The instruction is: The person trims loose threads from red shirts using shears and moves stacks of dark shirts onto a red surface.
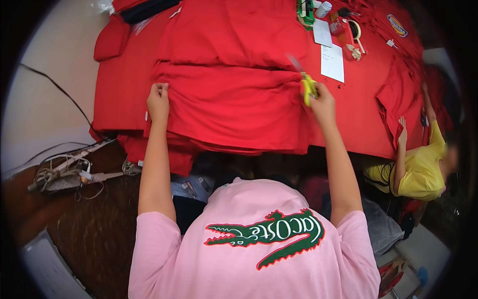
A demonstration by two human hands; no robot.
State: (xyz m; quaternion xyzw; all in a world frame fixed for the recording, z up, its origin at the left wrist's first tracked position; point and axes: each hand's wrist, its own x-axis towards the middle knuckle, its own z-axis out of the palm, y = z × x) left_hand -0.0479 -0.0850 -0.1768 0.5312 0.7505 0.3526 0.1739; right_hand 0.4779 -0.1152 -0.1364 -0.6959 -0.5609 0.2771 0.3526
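A red garment [234, 107] lies in front of me, its near part hanging over the table's front edge. My left hand [159, 102] pinches the garment's left side, fingers closed on the cloth. In my right hand [324, 103] are yellow-handled scissors [308, 88], their blades pointing up and left and smeared by motion. That hand is at the garment's right side; whether its fingers also grip the cloth, I cannot tell. Beyond the garment, more red cloth [224, 35] lies spread across the table.
White paper slips [332, 62], a tape roll [355, 30], a white bottle [323, 9] and a green tool [305, 14] lie at the back right. A co-worker in yellow [423, 172] handles a red garment [400, 92] at the right. Tangled cables [62, 172] are at the left.
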